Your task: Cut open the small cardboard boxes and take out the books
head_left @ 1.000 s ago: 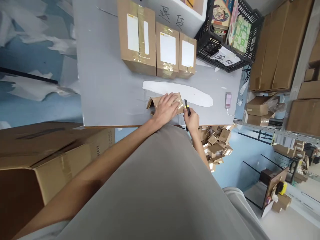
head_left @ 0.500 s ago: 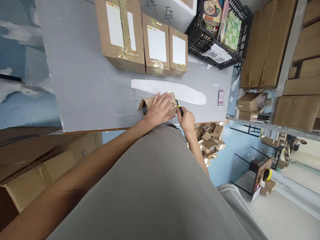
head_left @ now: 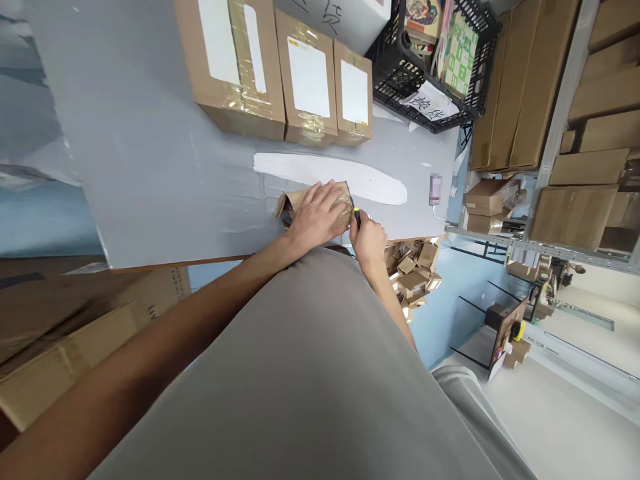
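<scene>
A small brown cardboard box (head_left: 299,198) with clear tape lies at the near edge of the grey table (head_left: 150,193), its left end open with raised flaps. My left hand (head_left: 321,212) rests on top of it, fingers stretched out and pressing on the cardboard. Closed around a black and yellow cutter (head_left: 357,217), my right hand (head_left: 369,240) is at the box's right end. The cutter's tip is against or very close to that end. Just beyond the box is a long white patch (head_left: 330,177) on the tabletop.
Three taped boxes with white labels (head_left: 309,80) stand at the back. Right of them is a black crate (head_left: 435,80) of books. A phone (head_left: 435,190) with a cable lies at the table's right. Small cartons (head_left: 415,280) are piled below the edge, and shelves of boxes (head_left: 575,213) stand right.
The view has shifted slightly. The box's left end looks more open, its flaps spread wider. The cutter is more upright at the right end, and my left hand still lies on the box.
</scene>
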The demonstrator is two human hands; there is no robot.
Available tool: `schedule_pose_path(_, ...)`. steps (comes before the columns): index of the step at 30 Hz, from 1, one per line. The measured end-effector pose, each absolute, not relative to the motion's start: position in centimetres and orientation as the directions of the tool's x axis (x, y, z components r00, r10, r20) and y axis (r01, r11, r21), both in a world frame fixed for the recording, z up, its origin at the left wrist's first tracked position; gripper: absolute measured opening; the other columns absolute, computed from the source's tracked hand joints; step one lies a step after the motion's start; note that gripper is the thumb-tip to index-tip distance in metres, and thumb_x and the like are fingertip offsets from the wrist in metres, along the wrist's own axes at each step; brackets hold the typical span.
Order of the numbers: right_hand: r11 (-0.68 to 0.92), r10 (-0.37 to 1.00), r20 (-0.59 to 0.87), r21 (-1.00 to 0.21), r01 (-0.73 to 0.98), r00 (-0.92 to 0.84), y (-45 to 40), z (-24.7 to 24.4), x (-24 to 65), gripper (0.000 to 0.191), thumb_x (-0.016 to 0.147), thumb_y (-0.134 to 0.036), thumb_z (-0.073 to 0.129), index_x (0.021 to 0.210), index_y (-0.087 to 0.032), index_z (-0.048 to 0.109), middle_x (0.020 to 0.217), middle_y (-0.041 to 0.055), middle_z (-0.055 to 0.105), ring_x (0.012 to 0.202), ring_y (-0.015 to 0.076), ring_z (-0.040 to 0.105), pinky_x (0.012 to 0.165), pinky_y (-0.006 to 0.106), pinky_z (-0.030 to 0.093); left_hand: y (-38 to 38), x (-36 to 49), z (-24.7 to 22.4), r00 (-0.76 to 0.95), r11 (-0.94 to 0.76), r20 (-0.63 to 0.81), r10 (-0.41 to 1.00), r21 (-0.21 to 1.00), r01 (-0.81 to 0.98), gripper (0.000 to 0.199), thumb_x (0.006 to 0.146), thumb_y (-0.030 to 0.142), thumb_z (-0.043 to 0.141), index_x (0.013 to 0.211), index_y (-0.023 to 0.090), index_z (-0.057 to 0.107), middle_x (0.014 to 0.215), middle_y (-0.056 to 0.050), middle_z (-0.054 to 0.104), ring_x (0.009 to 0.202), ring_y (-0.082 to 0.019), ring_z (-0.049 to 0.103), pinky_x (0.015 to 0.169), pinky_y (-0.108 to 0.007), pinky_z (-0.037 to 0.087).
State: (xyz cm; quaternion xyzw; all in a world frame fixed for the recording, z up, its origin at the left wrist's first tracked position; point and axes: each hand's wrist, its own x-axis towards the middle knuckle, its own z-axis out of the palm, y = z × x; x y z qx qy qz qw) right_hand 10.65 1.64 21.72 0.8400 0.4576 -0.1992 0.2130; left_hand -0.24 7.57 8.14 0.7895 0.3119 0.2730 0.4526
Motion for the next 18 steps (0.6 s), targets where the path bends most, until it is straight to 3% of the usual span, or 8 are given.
schedule_pose_path(9, -0.490, 0.671, -0.527, 0.214, 0.845, 0.522, 2.7, 21.7, 10.2, 0.042, 0.124, -0.037, 0.034, 0.150, -0.023, 0.064, 0.126, 0.0161, 0.085, 0.118, 0.0295, 0.083, 0.100, 0.038, 0.059, 7.8, -0.3, 7.7, 0.675, -0.417, 0.163, 0.719, 0.879, 0.232, 0.045, 0.092, 0.037, 0.071, 0.136, 0.026, 0.078, 0.159, -0.016, 0.068, 0.169, -0.046, 0.043, 0.141, -0.075, 0.026)
schedule_pose_path(18, -0.467, 0.621, -0.574, 0.275, 0.840, 0.533, 3.5, 22.8, 10.6, 0.040, 0.121, -0.031, 0.040, 0.138, -0.018, 0.074, 0.131, 0.0220, 0.082, 0.123, 0.0312, 0.081, 0.102, 0.041, 0.061, 7.3, 0.0, 7.7, 0.660, -0.406, 0.161, 0.734, 0.883, 0.237, 0.045, 0.092, 0.039, 0.075, 0.135, 0.028, 0.077, 0.161, -0.015, 0.067, 0.169, -0.046, 0.041, 0.141, -0.075, 0.026)
